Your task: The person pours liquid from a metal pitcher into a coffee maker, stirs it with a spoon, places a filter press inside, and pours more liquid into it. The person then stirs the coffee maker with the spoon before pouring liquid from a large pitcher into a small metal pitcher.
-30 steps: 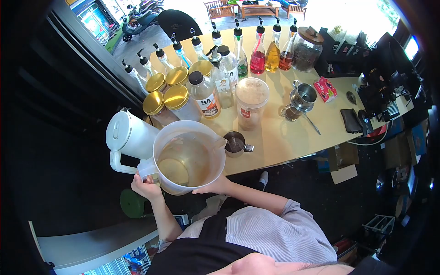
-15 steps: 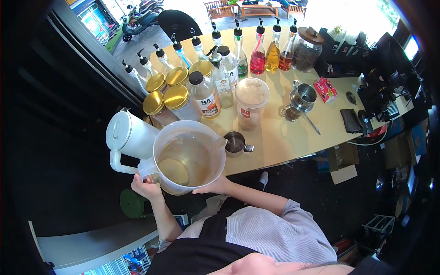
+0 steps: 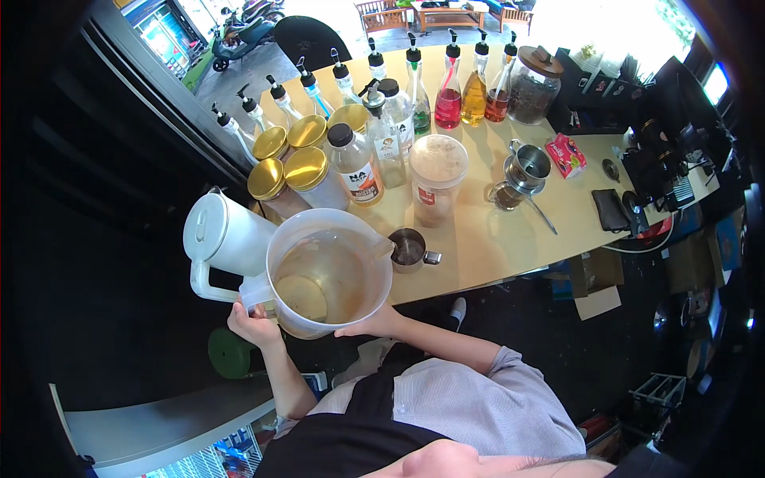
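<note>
My left hand [image 3: 256, 327] is closed round the handle of a large translucent plastic pitcher [image 3: 328, 275]. Against the pitcher's underside and near side rests my right hand [image 3: 376, 322], its fingers mostly hidden beneath it. The pitcher leans to the right, its spout at the rim of a small metal cup [image 3: 409, 247] with something dark inside. Its inner wall has a brownish tint, but how much liquid it holds is hard to make out. A white lidded jug [image 3: 223, 239] stands just left of the pitcher.
Behind the pitcher stand gold-lidded jars [image 3: 307, 169], a black-capped bottle [image 3: 356, 163] and a tall plastic tub [image 3: 437, 179]. Several pour-spout bottles [image 3: 449, 99] line the table's far edge. To the right are a metal drip filter [image 3: 528, 166], a spoon [image 3: 544, 217] and a pink packet [image 3: 566, 154].
</note>
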Available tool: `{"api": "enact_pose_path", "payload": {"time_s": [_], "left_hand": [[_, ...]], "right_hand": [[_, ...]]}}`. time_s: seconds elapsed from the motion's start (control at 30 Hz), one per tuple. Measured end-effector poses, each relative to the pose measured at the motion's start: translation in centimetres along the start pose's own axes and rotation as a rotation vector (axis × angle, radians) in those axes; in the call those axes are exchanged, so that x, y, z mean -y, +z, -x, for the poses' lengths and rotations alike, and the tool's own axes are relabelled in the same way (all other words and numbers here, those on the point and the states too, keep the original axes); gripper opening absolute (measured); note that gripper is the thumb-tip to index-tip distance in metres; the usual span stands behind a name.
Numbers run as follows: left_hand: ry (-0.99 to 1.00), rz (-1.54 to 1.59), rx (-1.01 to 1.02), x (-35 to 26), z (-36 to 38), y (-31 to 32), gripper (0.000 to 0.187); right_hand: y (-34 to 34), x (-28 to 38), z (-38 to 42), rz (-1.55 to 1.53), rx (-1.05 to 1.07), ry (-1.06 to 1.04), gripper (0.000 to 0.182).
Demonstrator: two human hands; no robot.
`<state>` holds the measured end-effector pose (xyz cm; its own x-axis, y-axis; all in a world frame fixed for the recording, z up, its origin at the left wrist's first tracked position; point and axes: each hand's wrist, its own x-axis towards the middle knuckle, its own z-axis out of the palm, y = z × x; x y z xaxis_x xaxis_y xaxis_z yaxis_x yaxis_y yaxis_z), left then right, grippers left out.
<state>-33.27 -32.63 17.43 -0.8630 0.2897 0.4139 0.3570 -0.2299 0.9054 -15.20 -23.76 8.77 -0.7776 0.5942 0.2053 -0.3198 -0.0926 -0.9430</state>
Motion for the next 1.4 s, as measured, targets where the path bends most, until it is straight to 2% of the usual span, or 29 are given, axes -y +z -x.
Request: {"api": "enact_pose_path", "payload": {"time_s": [0.17,0.23,0.57,0.67,0.73,0.97,1.03,1.13,1.4], "left_hand": [[-0.009,-0.001,0.002,-0.2,0.0,0.1,0.046],[-0.013,0.008,-0.001,0.0,0.0,0.1,0.046],[0.011,-0.014,0.013,-0.4,0.0,0.3,0.046],[0.006,-0.008,0.003,0.0,0.0,0.2,0.046],[0.004,0.009,-0.001,0.2,0.0,0.2,0.046],[-0.001,0.035,0.029,-0.4,0.1,0.6,0.046],[-0.008,0.031,0.017,-0.3,0.0,0.5,0.046],[-0.012,0.061,0.101,0.0,-0.1,-0.1,0.043],[-0.002,0.039,0.092,0.0,-0.1,0.1,0.044]], "right_hand": [[-0.1,-0.1,0.0,0.014,0.003,-0.035,0.114],[-0.2,-0.1,0.0,0.013,0.028,0.048,0.116],[-0.4,-0.7,0.1,0.037,0.042,0.032,0.117],[-0.4,-0.8,0.1,0.03,0.062,0.106,0.118],[-0.3,-0.7,0.1,0.023,0.015,0.042,0.118],[-0.4,-0.7,0.0,-0.008,0.028,0.077,0.119],[-0.4,-0.4,0.0,0.033,0.003,0.027,0.119],[-0.2,0.2,-0.2,0.018,-0.031,-0.055,0.119],[-0.4,0.2,-0.2,0.037,-0.026,-0.064,0.117]]}}
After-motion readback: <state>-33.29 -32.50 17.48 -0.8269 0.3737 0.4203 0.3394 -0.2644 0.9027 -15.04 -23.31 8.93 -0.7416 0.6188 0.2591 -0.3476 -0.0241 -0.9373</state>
